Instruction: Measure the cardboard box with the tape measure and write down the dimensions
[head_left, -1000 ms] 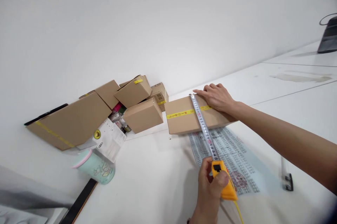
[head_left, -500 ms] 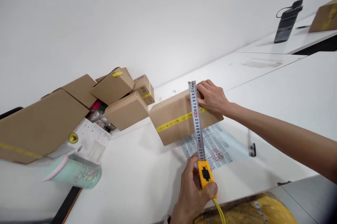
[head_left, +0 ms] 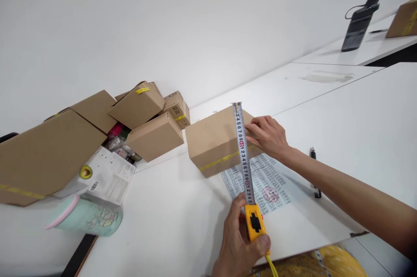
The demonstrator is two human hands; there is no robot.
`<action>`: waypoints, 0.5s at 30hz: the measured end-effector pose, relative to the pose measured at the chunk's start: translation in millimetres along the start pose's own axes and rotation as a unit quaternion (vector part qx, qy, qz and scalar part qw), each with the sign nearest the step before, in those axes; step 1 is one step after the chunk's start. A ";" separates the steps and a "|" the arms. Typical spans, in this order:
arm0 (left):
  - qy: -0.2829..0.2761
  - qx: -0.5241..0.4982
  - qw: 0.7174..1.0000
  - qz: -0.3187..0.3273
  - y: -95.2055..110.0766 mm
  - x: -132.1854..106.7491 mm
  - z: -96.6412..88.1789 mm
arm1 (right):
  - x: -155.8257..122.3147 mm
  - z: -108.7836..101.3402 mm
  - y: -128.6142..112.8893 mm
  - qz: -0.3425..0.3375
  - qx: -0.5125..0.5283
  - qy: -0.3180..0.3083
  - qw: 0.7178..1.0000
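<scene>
My left hand is wrapped around a yellow tape measure near the table's front edge. Its printed metal blade is pulled out and points away from me, passing in front of a cardboard box. Yellow tape runs along the box's near side. My right hand has bent fingers on the box's right end, close beside the blade. Its fingertips are partly hidden. Under and in front of the box lies a printed sheet with a round red stamp.
Several cardboard boxes are piled at the left against the wall. In front of them are a white avocado-print package and a mint tumbler. A pen lies beyond my right forearm. A dark bottle stands far right.
The box has tipped, so its plain upper face shows more and the yellow tape sits lower. My right hand has moved slightly down and right with it. The tape measure stays extended.
</scene>
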State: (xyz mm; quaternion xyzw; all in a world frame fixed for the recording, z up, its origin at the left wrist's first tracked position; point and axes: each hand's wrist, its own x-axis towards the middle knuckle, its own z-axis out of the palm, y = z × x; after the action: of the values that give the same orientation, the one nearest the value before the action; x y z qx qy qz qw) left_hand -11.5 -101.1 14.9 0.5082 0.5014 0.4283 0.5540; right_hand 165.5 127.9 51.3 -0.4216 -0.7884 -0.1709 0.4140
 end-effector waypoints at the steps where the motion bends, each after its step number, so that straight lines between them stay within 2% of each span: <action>1: -0.006 -0.003 1.000 0.007 1.2 0.0 0.2 | 0.6 -0.7 -0.9 0.020 -0.005 -0.009 1.000; 4: -0.008 0.003 1.000 0.018 2.2 0.1 -0.6 | 7.2 1.0 4.9 0.034 0.014 -0.030 0.999; 9: -0.011 0.003 1.000 0.020 -5.6 0.3 -4.1 | 21.0 10.2 38.4 -0.027 0.073 -0.059 0.995; 12: -0.011 -0.002 1.000 0.015 -6.6 0.8 -4.2 | 21.2 12.3 52.6 -0.039 0.095 -0.062 0.993; 14: -0.008 -0.014 1.000 0.013 -2.4 0.6 -2.9 | 19.5 7.1 50.8 -0.006 0.113 -0.044 0.993; 15: -0.009 -0.022 1.000 0.011 1.0 0.0 -1.9 | 19.0 1.1 46.4 0.035 0.131 -0.027 0.990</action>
State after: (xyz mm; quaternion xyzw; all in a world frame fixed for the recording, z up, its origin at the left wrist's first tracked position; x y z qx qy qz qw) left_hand -13.3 -100.7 15.9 0.5051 0.4815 0.4405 0.5648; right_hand 196.6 165.8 62.1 -0.3953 -0.7998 -0.0400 0.4500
